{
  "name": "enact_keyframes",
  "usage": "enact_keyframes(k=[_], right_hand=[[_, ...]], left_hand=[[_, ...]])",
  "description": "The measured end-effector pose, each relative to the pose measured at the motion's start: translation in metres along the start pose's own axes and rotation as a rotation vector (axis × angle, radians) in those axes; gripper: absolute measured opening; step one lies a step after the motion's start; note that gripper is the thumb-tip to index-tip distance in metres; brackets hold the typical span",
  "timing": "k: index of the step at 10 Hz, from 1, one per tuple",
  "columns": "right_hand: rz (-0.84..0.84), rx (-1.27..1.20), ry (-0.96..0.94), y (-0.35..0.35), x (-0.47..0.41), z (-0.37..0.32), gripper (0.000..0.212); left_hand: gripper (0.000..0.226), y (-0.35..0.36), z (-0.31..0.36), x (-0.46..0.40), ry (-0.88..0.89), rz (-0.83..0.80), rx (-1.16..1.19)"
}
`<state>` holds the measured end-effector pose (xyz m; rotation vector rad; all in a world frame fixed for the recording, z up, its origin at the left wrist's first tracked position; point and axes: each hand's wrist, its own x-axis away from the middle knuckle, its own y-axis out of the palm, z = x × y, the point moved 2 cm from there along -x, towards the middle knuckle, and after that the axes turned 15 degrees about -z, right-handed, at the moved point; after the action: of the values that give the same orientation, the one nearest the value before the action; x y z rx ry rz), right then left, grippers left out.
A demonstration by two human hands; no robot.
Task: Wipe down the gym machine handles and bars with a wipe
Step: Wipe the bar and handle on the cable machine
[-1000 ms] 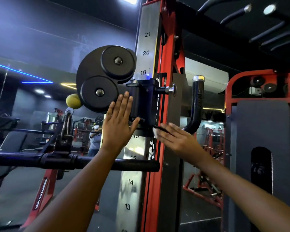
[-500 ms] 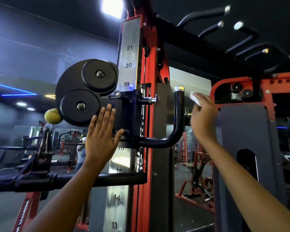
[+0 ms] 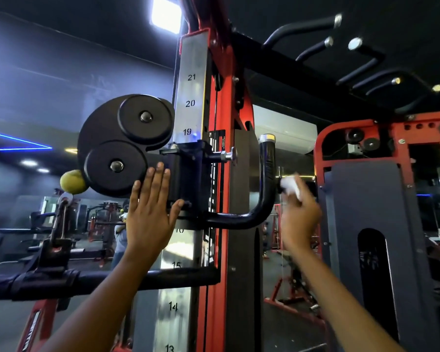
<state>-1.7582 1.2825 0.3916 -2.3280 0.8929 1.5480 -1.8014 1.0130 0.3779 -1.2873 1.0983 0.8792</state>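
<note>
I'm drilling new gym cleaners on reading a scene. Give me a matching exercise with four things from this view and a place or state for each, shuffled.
Things:
1. left hand
2. white wipe
3. yellow-green ball
4. curved black handle

Places or states:
A. hangs below the black pulley discs
B. flat, fingers straight, on the black carriage
C. held in the right hand
D. rises to a silver-capped end

Pairs: 1-B, 2-C, 3-A, 4-D

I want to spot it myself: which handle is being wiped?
Find the red upright with numbers beside it. A black carriage on it carries a J-shaped black handle with a silver cap, curving upward on the right. The right hand presses a white wipe against it.
</note>
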Motion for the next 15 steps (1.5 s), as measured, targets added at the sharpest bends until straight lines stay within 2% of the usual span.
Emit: enact_keyframes(k=[1,2,4,5,6,7,8,9,10,11,12,13,14,15], right_hand=[[-0.171,0.137,-0.194,0.009,-0.039,-0.019,0.051],[-0.203,0.059,-0.102,0.022,-0.027,-0.012,0.055],[-0.002,-0.248,0.279,0.035,0.051,0.001,0.057],[0.106,-0.398,0.435,0.06,0.072,-0.003,0.052],[0.128,-0.595,0.69,0.087,0.082,-0.017,0.04],[-0.073,-0.827,0.911,0.111,0.095,-0.042,0.031],[-0.201,-0.913,1.023,0.124,0.096,-0.048,0.034],[-0.216,-1.026,1.076,0.113,0.093,-0.046,0.017],[-0.36,-1.043,0.869,0.08,0.083,-0.058,0.017],[-0.272,-0.135,0.234,0.041,0.052,-0.066,0.037],[-0.396,0.897,-0.049,0.036,0.04,-0.042,0.049],[-0.562,1.238,-0.074,0.06,0.057,-0.031,0.041],[-0.589,1.105,-0.136,0.102,0.061,-0.039,0.029],[-0.615,1.014,-0.323,0.119,0.065,-0.031,0.03]], left_hand=[[0.069,0.001,0.0,0.0,-0.003,0.002,0.0],[0.069,0.0,0.0,0.0,-0.008,-0.006,-0.01],[0.067,0.0,0.002,0.0,-0.011,0.0,-0.003],[0.067,0.002,0.002,0.0,-0.02,0.001,-0.011],[0.067,0.001,0.002,0.0,-0.017,-0.005,-0.006],[0.068,0.001,0.001,0.001,-0.009,-0.022,-0.022],[0.069,-0.001,-0.001,0.001,0.001,-0.037,-0.028],[0.068,-0.001,0.0,0.0,0.003,-0.039,-0.024],[0.068,0.001,-0.001,0.0,-0.01,-0.026,-0.03],[0.069,0.0,-0.001,0.001,-0.003,-0.024,-0.018],[0.07,-0.002,0.0,0.001,0.003,-0.028,-0.015],[0.069,-0.002,0.0,0.002,-0.006,-0.023,-0.021],[0.07,-0.003,0.0,0.003,-0.006,-0.038,-0.025],[0.071,-0.005,-0.003,0.003,0.015,-0.051,-0.029]])
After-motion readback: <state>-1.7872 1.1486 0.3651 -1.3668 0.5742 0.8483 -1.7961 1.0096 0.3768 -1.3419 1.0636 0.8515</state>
